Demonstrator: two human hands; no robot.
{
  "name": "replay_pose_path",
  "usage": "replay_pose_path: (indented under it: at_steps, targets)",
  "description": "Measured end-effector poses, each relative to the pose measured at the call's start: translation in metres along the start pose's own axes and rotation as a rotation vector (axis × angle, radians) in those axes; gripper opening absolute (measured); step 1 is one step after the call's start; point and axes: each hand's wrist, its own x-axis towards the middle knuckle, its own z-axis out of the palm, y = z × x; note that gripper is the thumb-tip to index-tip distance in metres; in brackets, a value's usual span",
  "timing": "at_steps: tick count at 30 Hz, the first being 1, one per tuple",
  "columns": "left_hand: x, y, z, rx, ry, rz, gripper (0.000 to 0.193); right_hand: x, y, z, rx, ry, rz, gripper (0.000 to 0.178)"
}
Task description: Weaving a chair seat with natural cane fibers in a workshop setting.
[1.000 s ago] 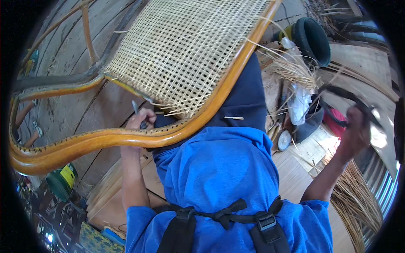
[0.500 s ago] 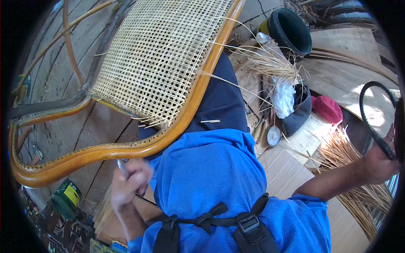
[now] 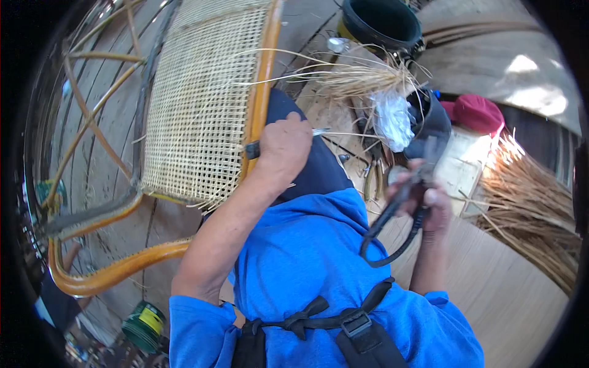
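A woven cane chair panel (image 3: 199, 104) in a glossy orange-brown wooden frame (image 3: 259, 110) leans across my lap at the left. My left hand (image 3: 286, 148) is closed around a tool with a dark handle end (image 3: 252, 149) and a metal tip (image 3: 320, 131), beside the frame's right rail. A pale cane strand (image 3: 353, 134) runs rightward from near that tip. My right hand (image 3: 434, 205) grips black-handled shears (image 3: 392, 211), their blades pointing up and blurred by motion. The tool's exact kind is hidden by my left fingers.
A dark bucket (image 3: 383, 27) stands at the back, near a bundle of pale cane strands (image 3: 362, 80) and a clear plastic bag (image 3: 392, 119). A dark red cap (image 3: 477, 115) and loose brown strips (image 3: 531, 202) lie at right. A green bucket (image 3: 144, 325) sits lower left; another person's limb shows there.
My left hand has moved up and right from below the frame to its right rail. My right hand has swung in from the far right with the shears. The chair appears farther left.
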Motion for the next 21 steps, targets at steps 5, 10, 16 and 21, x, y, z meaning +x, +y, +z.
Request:
replay_pose_path:
  at_steps: [5,10,16,21]
  targets:
    - [-0.024,-0.003,-0.092,0.098,-0.066,-0.012,0.013,0.024,0.047,0.029,0.525,-0.414,0.096,0.084]
    - [-0.077,-0.072,-0.159,-0.293,-0.07,-0.136,0.013,0.012,0.015,0.007,0.261,0.059,-0.059,0.061]
    - [-0.119,-0.068,-0.123,-1.067,0.128,-0.643,0.011,0.007,-0.007,0.001,-0.673,0.489,-0.299,0.025]
    - [-0.089,0.015,-0.083,-1.125,-0.102,-0.122,0.011,0.009,0.032,0.051,-0.683,0.416,-0.1,0.026]
